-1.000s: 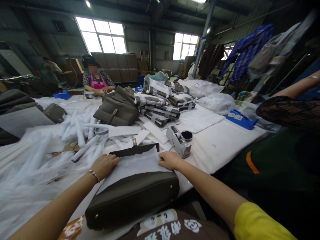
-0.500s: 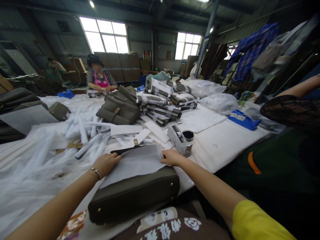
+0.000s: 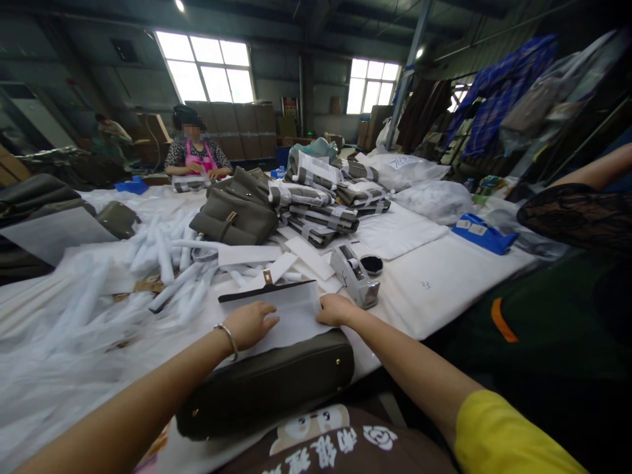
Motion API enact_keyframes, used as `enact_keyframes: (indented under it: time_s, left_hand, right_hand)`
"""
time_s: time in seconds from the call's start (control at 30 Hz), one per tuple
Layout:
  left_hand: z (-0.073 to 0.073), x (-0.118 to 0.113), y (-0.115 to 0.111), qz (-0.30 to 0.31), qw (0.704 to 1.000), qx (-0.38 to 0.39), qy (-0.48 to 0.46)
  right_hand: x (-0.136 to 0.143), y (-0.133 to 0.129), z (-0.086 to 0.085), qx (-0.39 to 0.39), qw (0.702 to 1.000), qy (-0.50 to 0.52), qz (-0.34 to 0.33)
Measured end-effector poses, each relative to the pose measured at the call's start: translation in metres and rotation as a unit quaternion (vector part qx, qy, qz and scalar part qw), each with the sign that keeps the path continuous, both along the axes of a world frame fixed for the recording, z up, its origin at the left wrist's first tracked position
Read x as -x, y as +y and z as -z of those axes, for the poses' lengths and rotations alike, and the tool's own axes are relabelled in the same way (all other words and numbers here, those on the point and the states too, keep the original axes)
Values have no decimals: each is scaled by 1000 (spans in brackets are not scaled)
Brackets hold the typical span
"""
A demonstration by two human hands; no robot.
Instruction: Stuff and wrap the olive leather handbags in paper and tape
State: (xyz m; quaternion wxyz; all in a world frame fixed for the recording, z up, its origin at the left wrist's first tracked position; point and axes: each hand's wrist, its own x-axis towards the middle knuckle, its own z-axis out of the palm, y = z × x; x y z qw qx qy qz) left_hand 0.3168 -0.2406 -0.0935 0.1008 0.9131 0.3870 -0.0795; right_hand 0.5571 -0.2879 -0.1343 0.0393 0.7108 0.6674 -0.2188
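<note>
A dark olive handbag [image 3: 276,378] lies on the table before me, its base with small gold studs turned toward my body. A thin white sheet [image 3: 296,313] covers its upper side, and the dark flap edge with a gold clasp [image 3: 268,278] shows beyond it. My left hand [image 3: 249,324] rests over the sheet with its fingers stretched out, holding nothing. At the sheet's right edge my right hand [image 3: 334,310] is closed on it; the fingertips are partly hidden.
A grey tape dispenser [image 3: 354,276] stands just beyond my right hand. White paper rolls [image 3: 160,253] lie to the left, wrapped bags [image 3: 316,201] are piled farther back, and a blue dispenser [image 3: 484,234] sits right. Across the table a person in a pink apron [image 3: 200,161] handles a bag.
My left hand has let go of the sheet's left edge and moved right over its middle. The sheet now lies below the flap edge, which shows more. My right hand stays put.
</note>
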Motion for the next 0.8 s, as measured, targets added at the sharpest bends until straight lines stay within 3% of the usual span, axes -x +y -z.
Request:
enact_keyframes:
  time_s: [0.07,0.17,0.37,0.47,0.57,0.67,0.8]
  left_hand:
    - [19,-1,3,24,998,51,1]
    - [41,9,13,31,997,68,7]
    - [53,16,11,2,999,49,4]
    - [50,13,9,-5,999,52,7]
    - [47,14,19,11,997,70,2]
    - [46,24,33,63,995,75,-25]
    - [51,40,35,71,996,-20,-50]
  right_hand:
    - [0,-1,3,0,1000,4,13]
    - [-3,-5,4,-8,999,6,32]
    - [-1,-14,-14,-99,992,-30,69]
    - [9,-11,-19,-215,975,-12,-49]
    - [17,-1,-10,-238,952,4,-195]
    - [18,7,5,-209,954,-3,-214]
    - [15,10,16,-188,961,-9,-204]
